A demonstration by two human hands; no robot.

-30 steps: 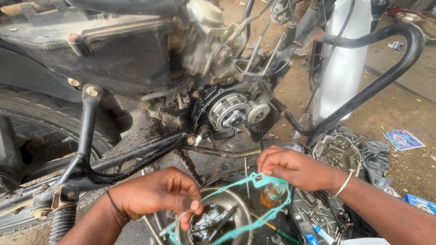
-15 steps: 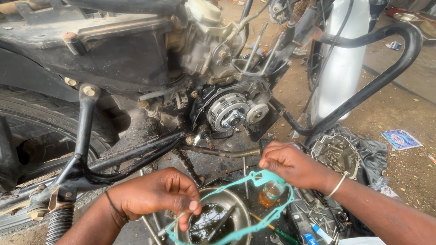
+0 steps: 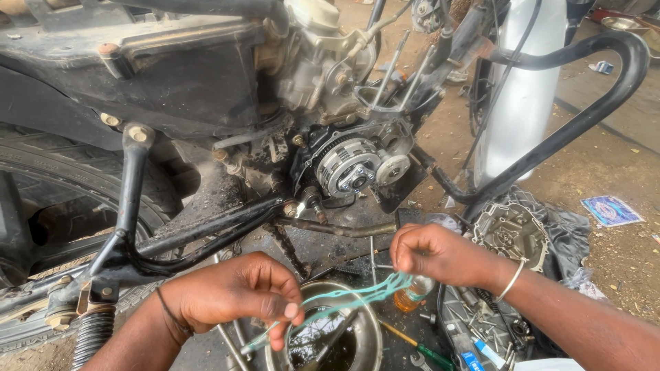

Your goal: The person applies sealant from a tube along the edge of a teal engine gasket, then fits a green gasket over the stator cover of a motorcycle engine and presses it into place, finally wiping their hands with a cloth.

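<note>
Presently, both hands hold a thin teal gasket (image 3: 357,297), now pulled nearly flat into a narrow band where it hung as an open loop half a second ago. Left hand (image 3: 237,299) pinches its lower end between thumb and fingertips; right hand (image 3: 440,255) grips the upper end, fingers closed. Gasket sits above a round metal pan (image 3: 371,336) of dark oil, below the exposed clutch assembly (image 3: 354,168). A removed engine cover (image 3: 512,237) lies to the right.

Pulled taut now: teal gasket (image 3: 347,302) collapsed from open loop into flat strand, stretched between left hand (image 3: 237,299) and right hand (image 3: 440,254).
</note>
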